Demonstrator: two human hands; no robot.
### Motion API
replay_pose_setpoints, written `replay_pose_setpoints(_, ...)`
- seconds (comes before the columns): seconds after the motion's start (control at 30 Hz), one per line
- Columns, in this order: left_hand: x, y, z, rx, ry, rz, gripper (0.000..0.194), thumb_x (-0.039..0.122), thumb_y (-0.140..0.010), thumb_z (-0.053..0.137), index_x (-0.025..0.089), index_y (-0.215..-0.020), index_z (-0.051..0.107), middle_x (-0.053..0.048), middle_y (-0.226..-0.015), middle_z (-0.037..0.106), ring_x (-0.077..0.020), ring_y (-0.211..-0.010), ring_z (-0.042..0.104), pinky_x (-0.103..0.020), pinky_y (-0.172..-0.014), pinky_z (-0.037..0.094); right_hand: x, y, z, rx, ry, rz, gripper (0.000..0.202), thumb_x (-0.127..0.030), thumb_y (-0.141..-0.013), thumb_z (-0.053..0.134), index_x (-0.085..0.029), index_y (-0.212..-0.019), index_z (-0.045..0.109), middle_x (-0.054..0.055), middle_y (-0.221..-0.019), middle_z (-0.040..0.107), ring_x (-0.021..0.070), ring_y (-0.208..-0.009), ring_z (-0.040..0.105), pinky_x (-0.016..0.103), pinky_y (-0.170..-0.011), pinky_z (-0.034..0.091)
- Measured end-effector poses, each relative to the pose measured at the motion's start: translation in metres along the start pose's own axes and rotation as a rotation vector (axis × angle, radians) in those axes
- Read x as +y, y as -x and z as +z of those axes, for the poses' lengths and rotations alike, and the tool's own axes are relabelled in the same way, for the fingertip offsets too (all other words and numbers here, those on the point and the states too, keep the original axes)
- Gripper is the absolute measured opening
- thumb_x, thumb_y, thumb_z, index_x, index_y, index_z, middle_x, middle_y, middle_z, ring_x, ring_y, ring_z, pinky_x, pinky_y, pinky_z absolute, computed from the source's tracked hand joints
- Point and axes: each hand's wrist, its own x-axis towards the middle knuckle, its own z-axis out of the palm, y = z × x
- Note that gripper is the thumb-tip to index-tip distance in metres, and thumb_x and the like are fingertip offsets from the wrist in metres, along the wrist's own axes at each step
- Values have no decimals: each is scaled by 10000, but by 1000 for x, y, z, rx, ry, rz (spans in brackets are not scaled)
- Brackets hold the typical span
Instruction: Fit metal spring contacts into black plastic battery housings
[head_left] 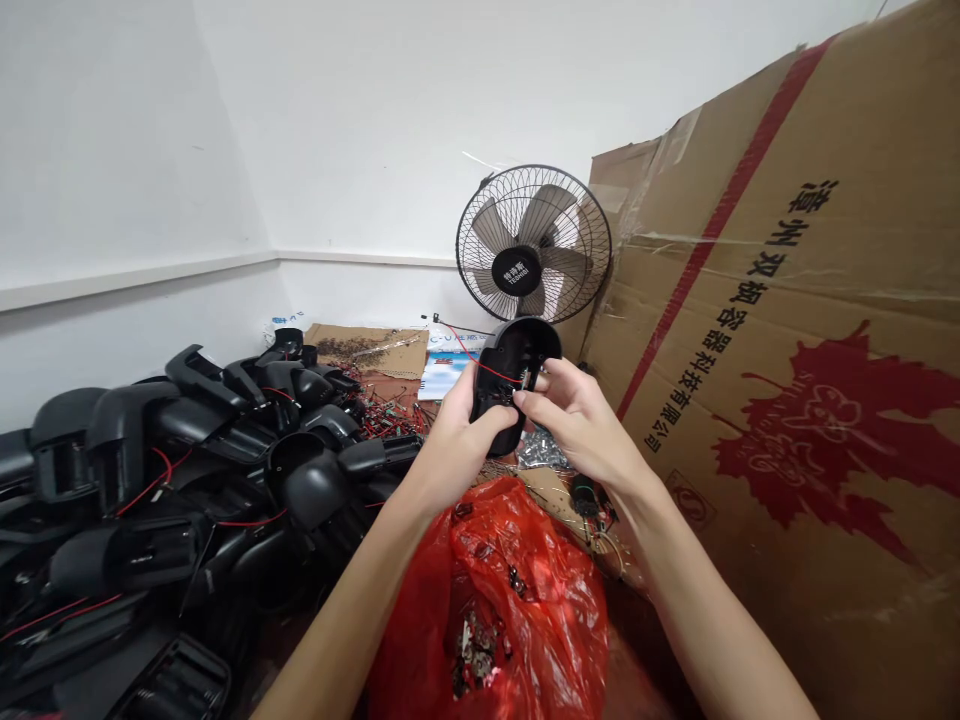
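Note:
A black plastic housing (514,345) with a round upper end is held up in front of the fan, its hollow side facing me. My left hand (469,425) is closed around its left edge, the thumb lying over the lower part. On the right side, my right hand (574,415) has its thumb and fingers at the inside of the housing, near a small metal piece. A red wire (480,362) runs out of the housing to the upper left. Below the hands lies an open red plastic bag (536,590) with small metal parts inside.
Many black housings (315,485) are piled at the left. A fan (534,245) stands behind the hands. Large cardboard boxes (810,300) rise at the right. Small dark parts lie on a cardboard sheet (405,352), with red wires nearby. A clear bag (541,450) sits beyond the red bag.

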Motion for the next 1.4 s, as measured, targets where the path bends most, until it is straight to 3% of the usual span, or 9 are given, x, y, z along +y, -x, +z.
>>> replay_pose_setpoints(0.47,-4,-4,-5,-29,17,-4,400,213,-833,650,190,-1225,575,-51,-1054,682,-178,-850,634,-285,-720,526,3,-1,5,5,40,-27,158,-284,-866,682,-232,-918,543,-16,-832,621,139,-696,579,292,-706,576)
replay_pose_setpoints(0.6,-4,-7,-12,-47,-7,7,446,220,-809,678,192,-1248,610,-61,-1133,693,-220,-987,654,-289,-790,525,6,-2,5,30,75,-53,183,-332,-869,673,-240,-979,559,-12,-878,642,159,-736,623,321,-745,597)
replay_pose_setpoints(0.77,5,-8,-23,-51,109,-68,446,300,-855,649,150,-1272,607,-97,-1073,714,-276,-991,693,-366,-829,563,13,-2,-8,-83,133,-9,357,-357,-927,672,-243,-1239,541,21,-1040,709,197,-896,702,338,-789,597)
replay_pose_setpoints(0.87,8,-9,-31,-28,160,-119,423,382,-944,595,130,-1284,604,-110,-995,716,-285,-988,708,-399,-837,584,18,1,-12,-143,320,-18,330,-332,-977,623,-210,-1273,543,54,-1040,734,217,-928,710,349,-800,573)
replay_pose_setpoints(0.97,7,-10,-39,7,87,-116,437,419,-972,593,151,-1318,591,-106,-976,710,-286,-1016,708,-407,-856,587,23,4,-6,-308,675,-44,184,-218,-980,585,-162,-1152,619,70,-984,737,213,-870,688,332,-790,520)
replay_pose_setpoints(1.03,5,-11,-45,-1,17,-91,460,430,-960,631,188,-1348,580,-96,-990,704,-287,-1042,701,-402,-862,582,26,6,4,-503,837,-18,106,-154,-955,588,-147,-1031,662,70,-944,732,196,-822,661,309,-782,486)
replay_pose_setpoints(1.2,8,-8,-51,-52,-211,-24,397,409,-916,715,207,-1254,665,-74,-1012,680,-231,-970,680,-277,-736,532,38,13,33,-1046,906,306,66,-139,-871,694,-168,-904,743,27,-846,737,166,-767,649,251,-711,446)
replay_pose_setpoints(1.27,12,-5,-51,-46,-268,-31,376,411,-893,742,204,-1203,692,-63,-951,662,-198,-877,663,-238,-663,484,44,16,43,-1138,914,380,74,-146,-840,725,-180,-897,758,12,-827,736,155,-721,634,244,-642,422)
replay_pose_setpoints(1.4,15,-4,-48,-35,-322,-70,345,457,-899,723,182,-1107,710,-60,-901,626,-137,-715,582,-215,-583,393,55,28,62,-1248,924,360,131,-122,-790,754,-188,-899,786,19,-846,745,156,-724,635,251,-633,406)
